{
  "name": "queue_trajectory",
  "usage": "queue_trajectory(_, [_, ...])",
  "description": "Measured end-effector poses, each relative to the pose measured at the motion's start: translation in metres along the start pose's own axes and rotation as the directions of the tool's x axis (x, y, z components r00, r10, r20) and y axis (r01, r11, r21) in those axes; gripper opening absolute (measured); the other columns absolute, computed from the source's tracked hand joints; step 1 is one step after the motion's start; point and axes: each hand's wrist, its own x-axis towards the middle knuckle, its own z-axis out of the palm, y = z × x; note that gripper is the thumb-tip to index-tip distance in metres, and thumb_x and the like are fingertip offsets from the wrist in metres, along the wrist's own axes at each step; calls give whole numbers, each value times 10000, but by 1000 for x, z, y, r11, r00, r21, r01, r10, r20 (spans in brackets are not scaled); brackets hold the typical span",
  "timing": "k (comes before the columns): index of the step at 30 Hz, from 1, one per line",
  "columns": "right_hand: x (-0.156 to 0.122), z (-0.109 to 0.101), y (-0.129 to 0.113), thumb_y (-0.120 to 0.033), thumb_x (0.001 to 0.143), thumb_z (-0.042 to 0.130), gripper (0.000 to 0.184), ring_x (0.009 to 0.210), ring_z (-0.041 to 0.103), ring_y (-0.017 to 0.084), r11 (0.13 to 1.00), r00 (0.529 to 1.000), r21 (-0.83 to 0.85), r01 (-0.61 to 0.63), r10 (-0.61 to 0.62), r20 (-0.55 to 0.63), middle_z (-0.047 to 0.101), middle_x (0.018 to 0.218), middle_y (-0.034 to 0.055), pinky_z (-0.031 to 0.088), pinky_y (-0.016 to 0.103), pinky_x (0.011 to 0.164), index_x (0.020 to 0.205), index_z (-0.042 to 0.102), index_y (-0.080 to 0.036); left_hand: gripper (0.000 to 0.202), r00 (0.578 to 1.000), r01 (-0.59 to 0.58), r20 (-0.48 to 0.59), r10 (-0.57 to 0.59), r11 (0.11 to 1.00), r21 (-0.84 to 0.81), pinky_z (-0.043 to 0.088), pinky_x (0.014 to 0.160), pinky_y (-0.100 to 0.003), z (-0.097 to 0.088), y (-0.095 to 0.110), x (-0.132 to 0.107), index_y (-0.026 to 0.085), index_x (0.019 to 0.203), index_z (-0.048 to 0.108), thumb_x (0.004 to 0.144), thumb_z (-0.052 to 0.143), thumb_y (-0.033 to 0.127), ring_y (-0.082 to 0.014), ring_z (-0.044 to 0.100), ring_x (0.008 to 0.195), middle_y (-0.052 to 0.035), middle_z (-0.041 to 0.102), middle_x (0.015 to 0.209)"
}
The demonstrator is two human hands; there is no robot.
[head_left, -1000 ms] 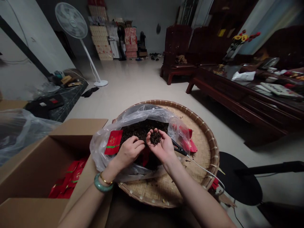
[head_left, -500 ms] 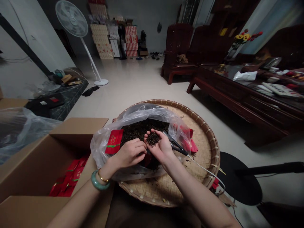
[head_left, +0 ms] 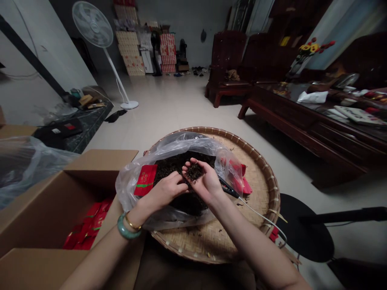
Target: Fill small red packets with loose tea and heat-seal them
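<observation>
My right hand (head_left: pixel 208 183) is cupped palm up, cradling a small heap of loose tea leaves (head_left: pixel 194 172). Close against its fingers, my left hand (head_left: pixel 169 188) is closed, knuckles up, a jade bangle and a gold one on the wrist. Whatever its fingertips hold is hidden. Both hands are over a clear plastic bag (head_left: pixel 130 187) spread open around a pile of dark tea leaves (head_left: pixel 169 163). A red packet (head_left: pixel 145 180) with gold print lies on the bag's left side. Right of my right hand, a black corded tool (head_left: pixel 229 188) rests on the bag, partly covered.
The bag sits in a round woven bamboo tray (head_left: pixel 256 177), with red packets (head_left: pixel 246 186) on its right. At left stands an open cardboard box (head_left: pixel 99 161) holding several red packets (head_left: pixel 87 229). A black round base (head_left: pixel 305 225) is at right; a white fan (head_left: pixel 129 104) stands farther off.
My right hand with the tea leaves has risen slightly, covering more of the black tool. My left hand has shifted up a little; the dark red thing seen below it is out of sight.
</observation>
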Motion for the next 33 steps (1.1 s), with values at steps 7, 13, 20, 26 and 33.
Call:
queue_trajectory(7, [4,-6,11,-157,802,511,136,613,625,132,994,994,-41,101,-99,37,666,672,31,528,253,648,758,638,-140,219,999,10,-32,-11,1000,-25,463,723,-288,3,-2,2,180,802,642,908,473,269,-179,476,880,-63,538,921])
queue_trajectory(13, [13,-14,14,-157,798,487,177,590,612,126,993,993,-52,107,-109,-43,666,659,26,511,249,624,729,650,-142,193,996,-16,-87,11,998,-61,453,743,-304,8,-4,1,166,773,611,887,517,290,-181,476,857,-63,607,881])
queue_trajectory(20, [12,-20,16,-142,764,516,172,613,606,112,988,991,-90,123,-127,-42,682,675,16,493,230,659,715,680,-141,201,984,-54,-177,36,994,-97,433,679,-275,22,-8,-4,174,791,631,879,532,325,-152,490,725,-35,629,743])
queue_trajectory(26, [12,-21,18,-143,721,533,178,721,621,123,957,973,-183,227,-232,-4,721,772,22,475,240,761,732,710,-152,285,985,-7,-174,-15,992,-128,409,596,-223,21,-7,-6,178,782,659,891,496,385,-120,507,665,-29,577,736])
queue_trajectory(33, [2,-22,15,-105,618,439,346,897,616,169,929,969,-278,243,-223,104,729,885,63,415,273,914,789,739,-119,295,989,32,-137,-61,979,-203,421,616,-222,19,-4,-7,168,768,653,883,503,394,-124,538,692,-42,586,775])
